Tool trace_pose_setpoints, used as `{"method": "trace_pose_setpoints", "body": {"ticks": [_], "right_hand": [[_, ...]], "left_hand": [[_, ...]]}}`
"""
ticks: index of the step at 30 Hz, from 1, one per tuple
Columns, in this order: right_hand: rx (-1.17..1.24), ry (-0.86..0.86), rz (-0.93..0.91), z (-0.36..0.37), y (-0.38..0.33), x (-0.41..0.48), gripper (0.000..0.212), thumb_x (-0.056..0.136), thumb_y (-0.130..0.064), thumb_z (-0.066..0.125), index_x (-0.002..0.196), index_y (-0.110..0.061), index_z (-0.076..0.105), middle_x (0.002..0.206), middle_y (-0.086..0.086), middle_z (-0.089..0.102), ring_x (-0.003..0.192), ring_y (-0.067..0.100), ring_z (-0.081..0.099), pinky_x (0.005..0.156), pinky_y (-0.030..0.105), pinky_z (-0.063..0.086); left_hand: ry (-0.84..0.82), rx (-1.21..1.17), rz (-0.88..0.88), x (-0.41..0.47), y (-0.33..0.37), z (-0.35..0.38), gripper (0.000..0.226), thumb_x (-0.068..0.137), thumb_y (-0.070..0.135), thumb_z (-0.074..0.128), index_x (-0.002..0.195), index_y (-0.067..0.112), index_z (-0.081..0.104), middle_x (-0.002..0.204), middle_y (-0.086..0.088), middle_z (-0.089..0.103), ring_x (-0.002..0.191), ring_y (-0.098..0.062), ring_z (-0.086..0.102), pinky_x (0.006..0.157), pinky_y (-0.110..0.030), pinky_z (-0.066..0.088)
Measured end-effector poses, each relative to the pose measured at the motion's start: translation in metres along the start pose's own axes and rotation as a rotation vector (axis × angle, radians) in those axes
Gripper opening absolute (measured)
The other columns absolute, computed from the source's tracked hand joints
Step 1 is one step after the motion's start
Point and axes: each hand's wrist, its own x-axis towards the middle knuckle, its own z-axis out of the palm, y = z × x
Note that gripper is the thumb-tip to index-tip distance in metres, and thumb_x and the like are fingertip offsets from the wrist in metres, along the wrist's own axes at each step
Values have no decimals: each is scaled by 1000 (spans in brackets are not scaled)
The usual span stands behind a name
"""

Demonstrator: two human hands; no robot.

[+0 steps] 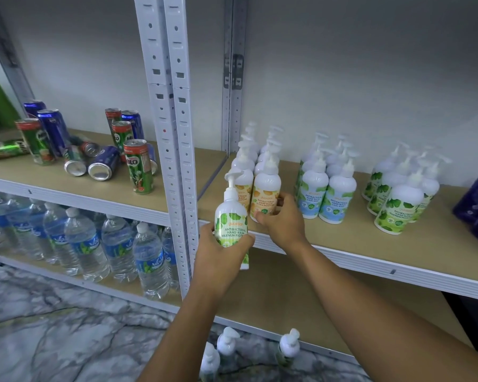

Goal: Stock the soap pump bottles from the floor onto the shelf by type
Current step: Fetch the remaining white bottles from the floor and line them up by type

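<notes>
Shelf (342, 241): three bottle groups in rows running back from the front edge: orange group (249, 161) at left end, blue group (327, 186) beside it, green group (398, 199) further right. Left hand (221, 256): fingers wrapped round a green bottle (231, 216), upright, off the front edge near the left corner. Right hand (283, 223): thumb and fingers curled round the front orange bottle (265, 193), standing at the front edge. Floor bottles (226, 343) below: three, upright.
</notes>
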Motion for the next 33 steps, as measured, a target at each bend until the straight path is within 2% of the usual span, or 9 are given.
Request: {"method": "trace_pose_setpoints", "body": {"ticks": [8, 12, 16, 18, 21, 23, 25, 29, 33], "right_hand": [[24, -16, -12, -2, -4, -2, 50, 75, -26, 85, 108, -25, 47, 102, -8, 63, 92, 11, 63, 74, 25, 49], [52, -67, 13, -7, -5, -3, 55, 74, -22, 86, 112, -23, 47, 100, -12, 60, 87, 3, 62, 64, 12, 43], [-32, -181, 31, -30, -2, -11, 62, 81, -19, 79, 134, -14, 46, 119, -6, 54, 110, 13, 56, 85, 23, 46], [-153, -211, 27, -54, 4, -17, 56, 85, -28, 74, 135, -15, 50, 128, -3, 54, 116, 16, 56, 97, 32, 46], [-216, -219, 39, -104, 20, -30, 30, 86, -31, 73, 113, -21, 65, 108, -9, 65, 98, 11, 63, 84, 21, 47], [-256, -199, 55, -144, 34, -38, 12, 85, -27, 73, 96, -26, 68, 93, -13, 68, 87, 5, 64, 74, 10, 44], [-320, -157, 62, -186, 46, -45, 8, 85, -24, 73, 85, -31, 67, 85, -15, 68, 80, -2, 62, 70, 8, 42], [-380, 30, 117, -255, 72, -47, 5, 85, -24, 69, 82, -28, 70, 83, -13, 70, 81, 3, 64, 70, 18, 45], [-483, 206, 126, -293, 108, -43, 11, 85, -31, 66, 88, -22, 73, 94, -4, 70, 93, 20, 63, 86, 37, 50]], "left_hand": [[-8, 21, -6, -1, -5, 7, 53, 82, 28, 81, 124, 20, 50, 97, -1, 65, 82, -12, 67, 62, -24, 57], [-15, 19, -12, -1, -6, 13, 58, 81, 28, 82, 127, 19, 49, 100, -1, 66, 86, -13, 68, 60, -22, 55], [-39, 3, -1, -6, -2, 25, 53, 81, 26, 81, 124, 19, 50, 97, 1, 67, 82, -10, 68, 57, -18, 52], [-58, -14, 6, -11, 0, 36, 51, 81, 24, 81, 121, 20, 49, 96, 1, 67, 80, -9, 68, 55, -16, 52], [-96, -71, -9, -20, 2, 58, 57, 79, 21, 83, 121, 19, 45, 98, -4, 68, 84, -19, 72, 65, -29, 60], [-142, -71, 1, -29, 4, 74, 56, 79, 21, 84, 119, 20, 45, 99, -4, 68, 84, -17, 72, 65, -29, 60], [-199, -77, 21, -39, 5, 91, 50, 80, 21, 83, 115, 23, 47, 98, -1, 67, 82, -11, 70, 59, -21, 57], [-311, -44, 76, -56, 8, 130, 46, 79, 20, 84, 111, 27, 52, 102, -2, 70, 78, -6, 71, 59, -19, 56], [-392, -8, 131, -68, 11, 170, 46, 78, 24, 85, 115, 25, 57, 104, 5, 70, 84, 0, 69, 63, -14, 54]]}}
